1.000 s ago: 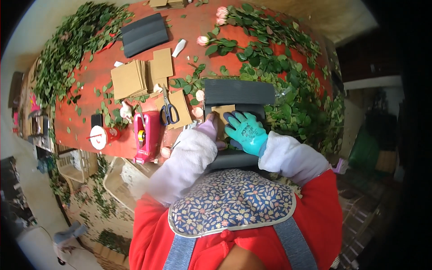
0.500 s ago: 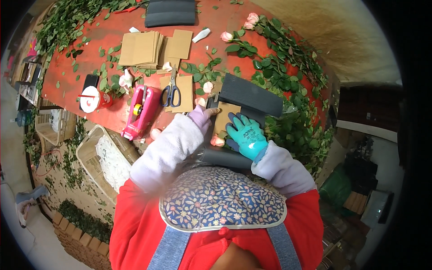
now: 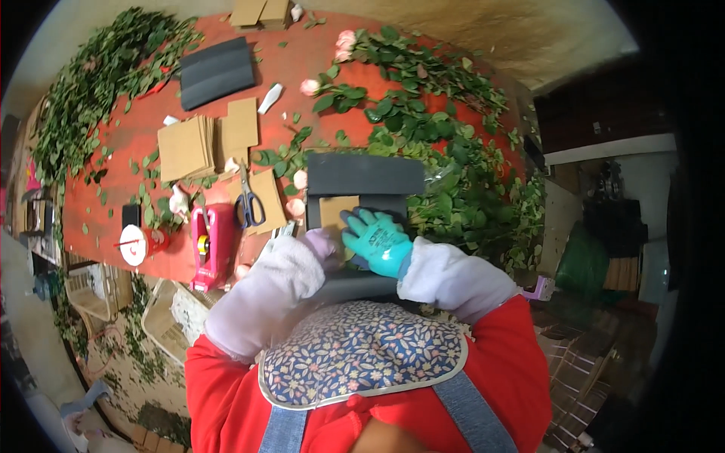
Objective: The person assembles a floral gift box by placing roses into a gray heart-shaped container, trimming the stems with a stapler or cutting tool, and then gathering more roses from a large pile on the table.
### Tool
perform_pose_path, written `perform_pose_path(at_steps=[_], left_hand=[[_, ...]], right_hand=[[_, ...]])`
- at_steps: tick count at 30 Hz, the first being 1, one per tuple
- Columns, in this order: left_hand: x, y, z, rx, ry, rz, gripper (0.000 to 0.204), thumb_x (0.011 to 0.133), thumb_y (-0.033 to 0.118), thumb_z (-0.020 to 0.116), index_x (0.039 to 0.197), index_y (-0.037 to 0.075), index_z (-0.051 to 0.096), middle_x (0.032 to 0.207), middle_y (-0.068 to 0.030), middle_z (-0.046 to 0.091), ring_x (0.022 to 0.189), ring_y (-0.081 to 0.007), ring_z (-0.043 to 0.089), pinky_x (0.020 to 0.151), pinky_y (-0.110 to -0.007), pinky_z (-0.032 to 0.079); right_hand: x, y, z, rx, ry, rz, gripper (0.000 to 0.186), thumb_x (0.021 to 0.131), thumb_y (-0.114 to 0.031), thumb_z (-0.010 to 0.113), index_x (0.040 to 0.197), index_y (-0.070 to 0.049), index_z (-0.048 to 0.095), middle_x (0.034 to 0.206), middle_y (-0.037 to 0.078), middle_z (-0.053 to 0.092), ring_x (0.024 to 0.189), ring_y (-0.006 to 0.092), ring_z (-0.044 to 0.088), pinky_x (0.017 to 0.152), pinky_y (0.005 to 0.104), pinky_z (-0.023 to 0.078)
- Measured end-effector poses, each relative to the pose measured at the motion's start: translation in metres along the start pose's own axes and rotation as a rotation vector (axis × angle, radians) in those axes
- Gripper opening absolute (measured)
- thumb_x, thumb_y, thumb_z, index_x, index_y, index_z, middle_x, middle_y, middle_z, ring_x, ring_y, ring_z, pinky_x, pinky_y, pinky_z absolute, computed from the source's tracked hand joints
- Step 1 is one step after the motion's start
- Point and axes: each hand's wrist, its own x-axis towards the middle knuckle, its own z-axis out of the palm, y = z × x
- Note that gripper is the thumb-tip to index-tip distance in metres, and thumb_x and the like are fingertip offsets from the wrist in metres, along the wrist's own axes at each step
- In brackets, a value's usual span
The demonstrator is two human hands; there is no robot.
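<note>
Two hands work close together over a dark folded sheet [image 3: 366, 174] near the front edge of the red table [image 3: 162, 94]. A small brown card [image 3: 338, 212] lies on the dark sheet, just below its ribbed top flap. The right hand [image 3: 380, 243] wears a blue-green glove. Its fingers are spread a little and lie over the right side of the card. Its thumb is hard to see. The left hand [image 3: 321, 243], in a light purple glove, is by the card's lower left corner. It is blurry, so I cannot tell if it pinches anything.

To the left, scissors [image 3: 247, 193] lie on another brown card [image 3: 270, 198]. Next to them sits a pink tape holder [image 3: 214, 249] with yellow tape. Farther left are a white and red cup [image 3: 136, 245] with a straw and a black phone [image 3: 131, 216]. A pile of brown cards [image 3: 184, 149] lies behind these. Green leaves [image 3: 453, 200] cover the right side, and pink roses [image 3: 345, 44] lie at the back
</note>
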Motion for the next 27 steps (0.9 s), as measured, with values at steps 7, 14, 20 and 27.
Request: perform_pose_path(at_steps=[7,14,20,27], left_hand=[[0.006,0.012,-0.010,0.061,-0.010,-0.100,0.033,0.075,0.031,0.077,0.097,0.007,0.069,0.094,-0.0130,0.066,0.095,-0.0326,0.064,0.083,-0.040,0.052],[-0.011,0.020,-0.013,0.098,0.072,-0.227,0.036,0.075,0.032,0.077,0.099,0.007,0.068,0.096,-0.0132,0.066,0.095,-0.0325,0.064,0.084,-0.040,0.052],[0.009,0.021,-0.005,0.073,0.076,-0.231,0.038,0.075,0.033,0.078,0.101,0.007,0.068,0.097,-0.0134,0.066,0.096,-0.0324,0.064,0.084,-0.041,0.052],[0.005,0.027,-0.002,0.039,0.130,-0.303,0.041,0.074,0.034,0.078,0.103,0.007,0.067,0.099,-0.0137,0.065,0.096,-0.0323,0.064,0.085,-0.041,0.052]], right_hand=[[-0.005,-0.006,-0.016,-0.018,0.072,-0.016,0.042,0.076,-0.030,0.068,0.112,-0.008,0.060,0.138,0.019,0.046,0.125,0.0383,0.044,0.094,0.0491,0.042],[0.048,0.088,-0.165,0.009,0.398,0.123,0.021,0.085,-0.028,0.061,0.095,-0.010,0.059,0.092,0.011,0.064,0.084,0.0309,0.064,0.069,0.0424,0.049],[0.202,0.245,-0.041,-0.169,0.466,0.297,0.028,0.088,-0.034,0.060,0.105,-0.012,0.061,0.097,0.011,0.067,0.092,0.0326,0.064,0.080,0.0490,0.046],[0.273,0.254,-0.013,-0.097,-0.104,0.582,0.025,0.088,-0.028,0.057,0.107,-0.017,0.069,0.107,0.011,0.070,0.097,0.0290,0.069,0.075,0.0460,0.055]])
